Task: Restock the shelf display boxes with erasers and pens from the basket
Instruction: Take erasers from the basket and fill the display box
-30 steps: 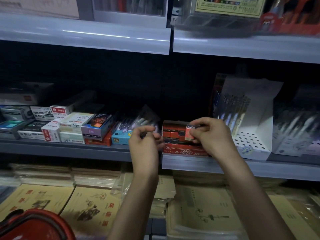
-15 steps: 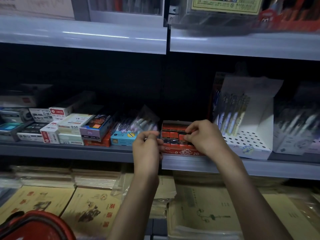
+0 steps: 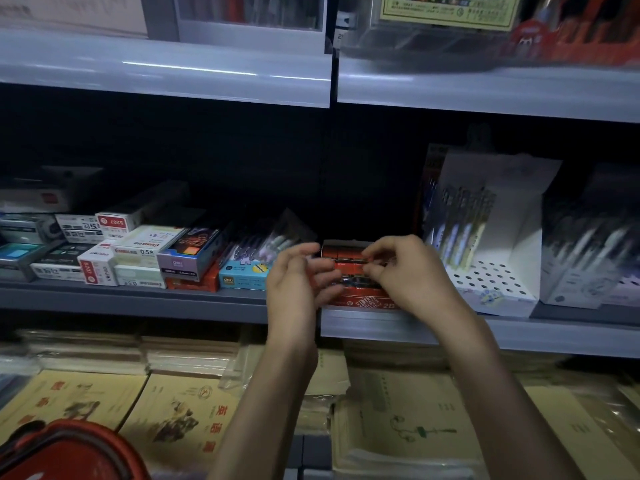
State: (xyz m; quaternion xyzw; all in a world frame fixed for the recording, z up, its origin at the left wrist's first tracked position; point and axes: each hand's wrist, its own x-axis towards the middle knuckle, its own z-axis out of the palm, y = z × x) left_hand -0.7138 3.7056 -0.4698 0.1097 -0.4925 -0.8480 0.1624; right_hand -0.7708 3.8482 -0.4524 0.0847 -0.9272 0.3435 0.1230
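A red eraser display box marked 2B stands at the front edge of the middle shelf, with rows of red-wrapped erasers inside. My right hand reaches over the box, thumb and forefinger pinched on one eraser in the upper row. Just left of the box, my left hand hovers with fingers apart, blurred and holding nothing. A white perforated pen display box holding upright pens stands to the right. The rim of the red basket shows at the bottom left.
Small stationery boxes and a blue box of pens fill the shelf to the left. Another pen display stands far right. Stacked exercise books lie on the lower level. The upper shelf overhangs closely.
My right hand carried a red eraser down from in front of the box into its upper row. My left hand opened its fingers and drifted slightly right, towards the box.
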